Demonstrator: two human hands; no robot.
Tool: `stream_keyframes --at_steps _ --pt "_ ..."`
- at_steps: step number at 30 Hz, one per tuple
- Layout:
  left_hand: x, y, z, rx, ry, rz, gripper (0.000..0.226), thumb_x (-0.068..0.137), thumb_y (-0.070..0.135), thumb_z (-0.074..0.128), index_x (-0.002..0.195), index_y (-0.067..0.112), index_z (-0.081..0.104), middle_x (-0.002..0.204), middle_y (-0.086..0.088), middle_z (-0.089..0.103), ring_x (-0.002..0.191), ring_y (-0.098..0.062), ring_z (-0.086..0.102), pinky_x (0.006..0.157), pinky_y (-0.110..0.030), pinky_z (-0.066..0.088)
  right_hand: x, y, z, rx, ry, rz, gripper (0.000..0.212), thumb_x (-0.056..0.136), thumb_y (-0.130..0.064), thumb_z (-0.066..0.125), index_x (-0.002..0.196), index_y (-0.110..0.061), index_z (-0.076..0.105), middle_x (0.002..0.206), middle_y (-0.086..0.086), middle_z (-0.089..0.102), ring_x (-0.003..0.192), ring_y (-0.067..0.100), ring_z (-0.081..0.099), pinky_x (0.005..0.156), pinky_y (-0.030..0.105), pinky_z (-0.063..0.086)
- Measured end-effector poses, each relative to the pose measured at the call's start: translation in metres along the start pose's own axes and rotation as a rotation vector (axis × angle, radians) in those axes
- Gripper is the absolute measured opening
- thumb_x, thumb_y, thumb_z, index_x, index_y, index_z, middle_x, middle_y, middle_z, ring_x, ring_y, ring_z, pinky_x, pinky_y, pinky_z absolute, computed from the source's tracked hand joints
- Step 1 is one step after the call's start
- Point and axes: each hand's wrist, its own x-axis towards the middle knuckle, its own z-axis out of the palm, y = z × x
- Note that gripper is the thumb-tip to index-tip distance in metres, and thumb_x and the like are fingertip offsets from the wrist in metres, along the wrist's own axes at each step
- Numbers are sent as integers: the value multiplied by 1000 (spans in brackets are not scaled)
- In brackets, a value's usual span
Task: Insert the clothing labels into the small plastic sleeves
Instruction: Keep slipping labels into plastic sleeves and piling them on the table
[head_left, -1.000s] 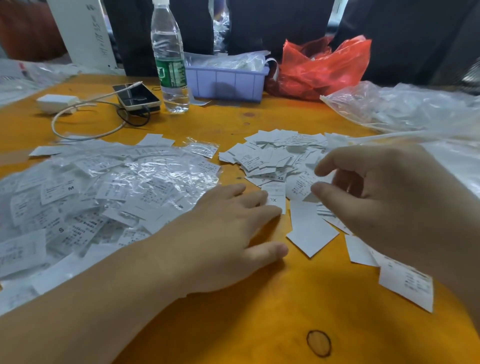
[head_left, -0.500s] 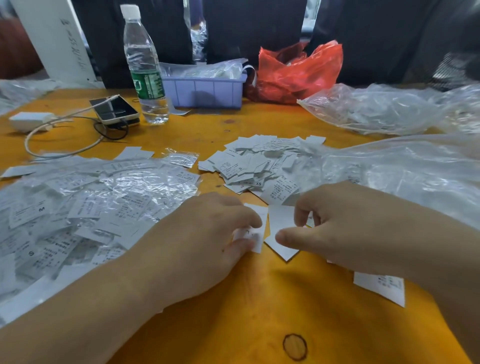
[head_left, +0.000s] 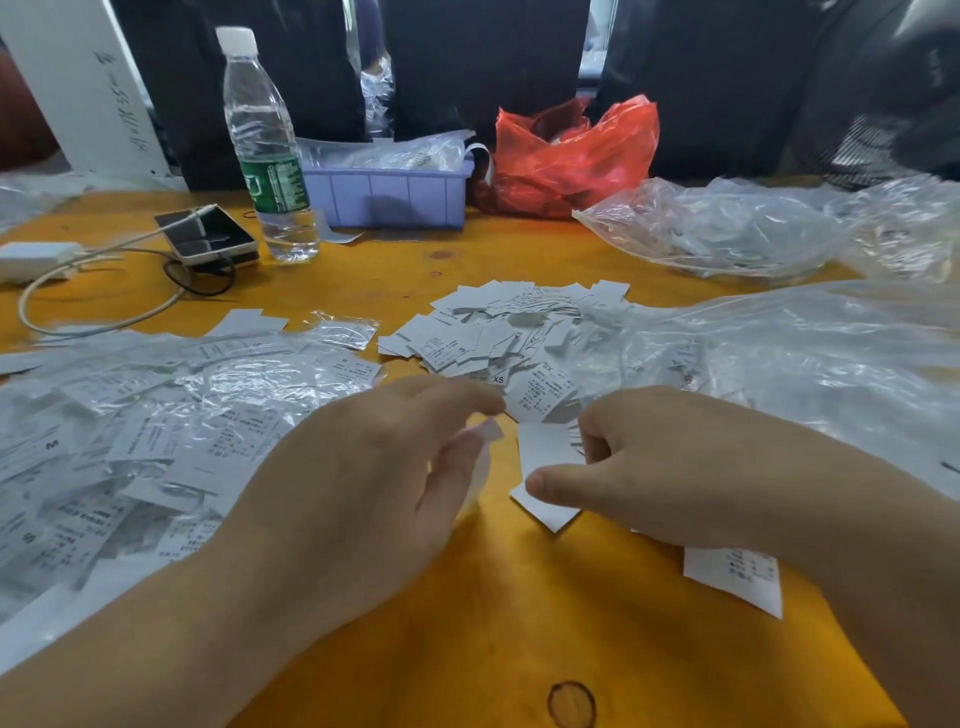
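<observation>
Head view shows us at the orange table (head_left: 493, 623): a broad heap of sleeved labels (head_left: 156, 415) along its left edge, so much is done; a smaller pile of loose labels (head_left: 498, 332) at centre remains. Our left hand (head_left: 363, 493) pinches what looks like a small sleeve (head_left: 480, 452). Our right hand (head_left: 670, 473) curls over a label (head_left: 545, 449) lying on the table; whether it grips it, we cannot tell.

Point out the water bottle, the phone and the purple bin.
water bottle (head_left: 274, 183), head view, on its green label.
phone (head_left: 210, 234), head view, on its dark screen.
purple bin (head_left: 395, 200), head view, on its front wall.
</observation>
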Motion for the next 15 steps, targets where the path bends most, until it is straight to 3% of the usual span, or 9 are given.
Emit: stream_keyframes --at_steps 4,7,12,15 --pt "0 -1 -2 -12 -8 -6 27 96 27 44 110 33 65 91 22 58 67 2 54 53 -19 43 -6 2 -10 33 78 -1 50 74 -72 51 64 -24 50 59 -7 50 52 8 45 50 25 34" --pt "-1 -2 -1 -30 -32 -33 27 95 26 44 106 35 66 92 28 55 74 12 53 57 -9 37 -5 13 -26 80 214 94 59 70 -75 46 68 -18 56 64 -2 58 54 12 51 49 27 35" --pt "-2 -3 5 -70 -95 -53 24 91 29 46 101 38 67 89 31 58 72 19 50 55 -7 34 4 17 -12 -31 -65 116 61 68 -80 54 68 -19 54 62 -6 52 52 10 48 50 25 36" --pt "-2 -2 5 -77 -109 -56 25 90 30 47 99 38 68 92 30 60 73 18 51 57 -6 39 9 15 -5 -49 -97 94 57 70 -77 57 64 -21 48 58 -6 45 50 11 43 47 25 30"
